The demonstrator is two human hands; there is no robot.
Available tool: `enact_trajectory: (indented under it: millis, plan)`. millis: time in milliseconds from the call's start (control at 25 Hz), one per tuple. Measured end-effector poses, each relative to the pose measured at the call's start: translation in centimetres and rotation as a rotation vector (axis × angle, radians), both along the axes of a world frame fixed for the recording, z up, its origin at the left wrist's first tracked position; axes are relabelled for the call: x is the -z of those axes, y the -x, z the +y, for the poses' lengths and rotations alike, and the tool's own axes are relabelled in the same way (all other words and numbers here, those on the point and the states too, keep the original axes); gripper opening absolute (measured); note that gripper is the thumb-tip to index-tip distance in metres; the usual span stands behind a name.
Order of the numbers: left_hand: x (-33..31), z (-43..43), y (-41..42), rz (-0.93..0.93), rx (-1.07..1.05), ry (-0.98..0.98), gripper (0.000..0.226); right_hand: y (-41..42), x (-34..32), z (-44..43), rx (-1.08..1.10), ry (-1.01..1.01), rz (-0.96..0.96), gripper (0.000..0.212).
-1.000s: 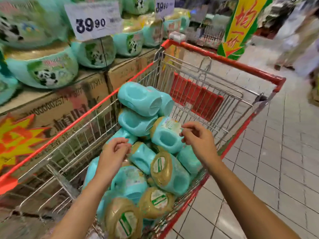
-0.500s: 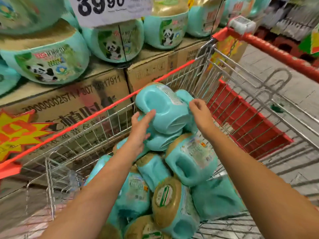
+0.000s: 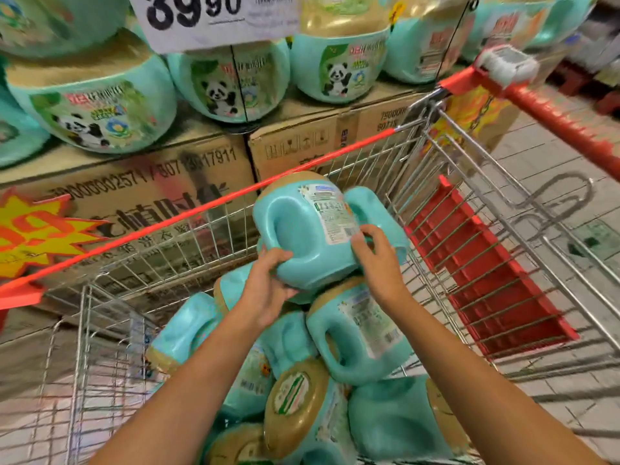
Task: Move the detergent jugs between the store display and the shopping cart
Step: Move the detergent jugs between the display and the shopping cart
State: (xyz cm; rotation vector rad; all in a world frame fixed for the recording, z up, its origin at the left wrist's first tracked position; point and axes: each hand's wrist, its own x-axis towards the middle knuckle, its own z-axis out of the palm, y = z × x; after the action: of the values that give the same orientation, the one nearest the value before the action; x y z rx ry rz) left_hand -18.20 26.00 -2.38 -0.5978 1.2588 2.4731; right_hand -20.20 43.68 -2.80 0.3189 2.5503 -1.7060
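— Both hands are clamped on one jug point(image 3: 303, 229) now: the left hand point(image 3: 268, 286) cups its lower end, the right hand point(image 3: 379, 263) presses its label side, mid-frame.

— A second ago they only hovered over the pile, didn't they?

— Yes, empty. Half a second ago they had just reached the top jug; now it sits raised above the heap, level with the cart point(image 3: 436, 156) rim. I'd judge it's headed out, back to the display point(image 3: 134, 176) at upper left.

— So the cart is being unloaded?

— Looks so, with plenty left: the pile point(image 3: 335, 380) fills the lower centre.

— Anything readable?

— Biggest first: the price sign point(image 3: 214, 18) at top reads 39.90. The carton below shows "0000002571" and "17911", partly blurred, plus large Chinese characters. Shelf jugs point(image 3: 97, 105) carry a panda picture; their brand text is too blurred. The held jug's back label is fine print, unreadable.
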Motion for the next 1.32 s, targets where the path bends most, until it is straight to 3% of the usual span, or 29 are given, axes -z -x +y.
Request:
enact_trajectory:
  millis: [120,280,360,480,640,720,840,920,1000,1040,1120,1200,1320]
  plan:
    - [-0.8,-0.7,-3.5,0.131,-0.034,0.059,0.050,-4.1,-3.4,0.0,-0.173,0.005,0.022,0.050]
    - [-2.1,-1.6,-8.9,0.151,0.038,0.210,0.089,-10.7,-5.8,-3.3,-0.355,-0.102,0.039,0.113]
    - [-2.4,-1.2,-11.5,0.177,0.101,0.220,0.080,-13.0,-5.8,-5.0,-0.330,-0.199,0.053,0.135]
    - [-2.3,-1.1,-13.5,0.200,0.166,0.304,0.043,-13.4,-5.6,-4.8,-0.141,-0.104,0.125,0.115]
    - [-1.4,-0.9,-14.5,0.256,0.236,0.408,0.041,-13.2,-5.1,-3.0,-0.095,0.059,0.082,0.086]
    - [-1.8,-1.4,-15.1,0.365,0.256,0.498,0.038,-13.4,-5.5,-1.7,-0.060,0.324,0.059,0.066]
    - [-3.0,-3.0,-14.6,0.524,0.231,0.588,0.061,-14.3,-6.5,-0.3,-0.054,0.808,-0.029,0.045]
    - [-3.4,-4.6,-14.1,0.467,0.108,0.460,0.078,-15.4,-7.3,-0.6,-0.082,0.975,-0.037,0.044]
    - [-3.6,-5.8,-14.2,0.316,0.043,0.103,0.092,-16.4,-7.8,-1.5,-0.127,1.090,-0.055,0.064]
    - [-3.6,-6.2,-14.6,0.263,0.035,-0.054,0.099,-16.8,-8.0,-2.1,-0.151,1.126,-0.081,0.078]
    - [-3.3,-6.9,-16.1,0.197,-0.004,-0.187,0.106,-17.5,-8.0,-3.3,-0.169,1.137,-0.153,0.096]
    - [-3.0,-7.2,-17.4,0.158,-0.090,-0.174,0.107,-17.8,-8.2,-4.3,-0.189,1.043,-0.164,0.084]
    - [-3.0,-8.2,-18.6,0.140,-0.175,-0.083,0.108,-17.5,-9.0,-5.7,-0.141,0.685,-0.039,0.060]
